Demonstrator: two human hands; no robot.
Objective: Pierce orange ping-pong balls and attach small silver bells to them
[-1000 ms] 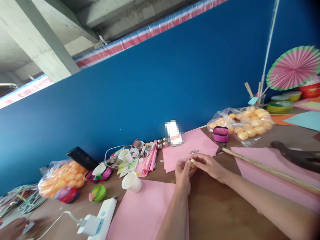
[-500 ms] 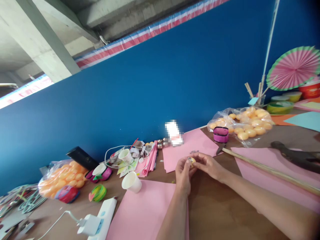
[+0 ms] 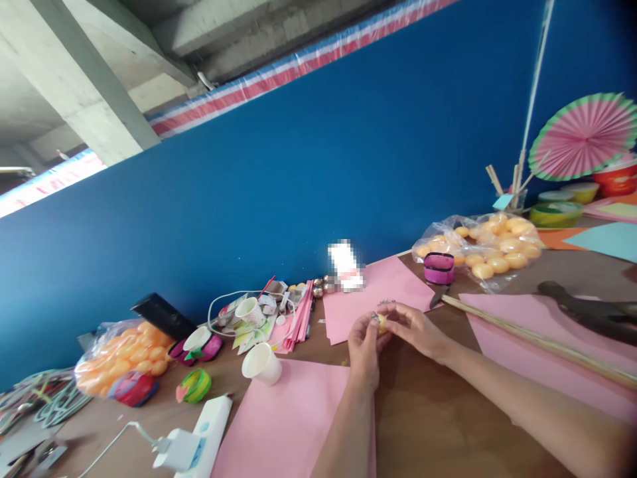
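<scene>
Taking the white paper cup [image 3: 262, 363] as my marker and going from the far left: a clear bag of orange balls [image 3: 122, 358] is lying well to its left, with a green tape roll [image 3: 196, 384] between them, and a white power strip [image 3: 206, 431] is sitting below and left of the cup, near my edge of the brown table [image 3: 438, 425]. A pink paper sheet [image 3: 288, 425] is spreading out just right of the cup and under my forearm, probably laid flat there as a working surface.

Further right of the cup, my left hand [image 3: 365, 348] is curling its fingers around a small orange ball [image 3: 381, 323], pinching it from below so it is sitting up off the table. My right hand [image 3: 415, 330] is meeting it from the other side, fingertips closing on the same ball, which I judge steadies it while something small is being worked at its top; what exactly, I cannot tell.

Far right of the cup, a pink tape roll [image 3: 438, 268] is standing beside a second bag of balls [image 3: 485, 249], within easy reach.
</scene>
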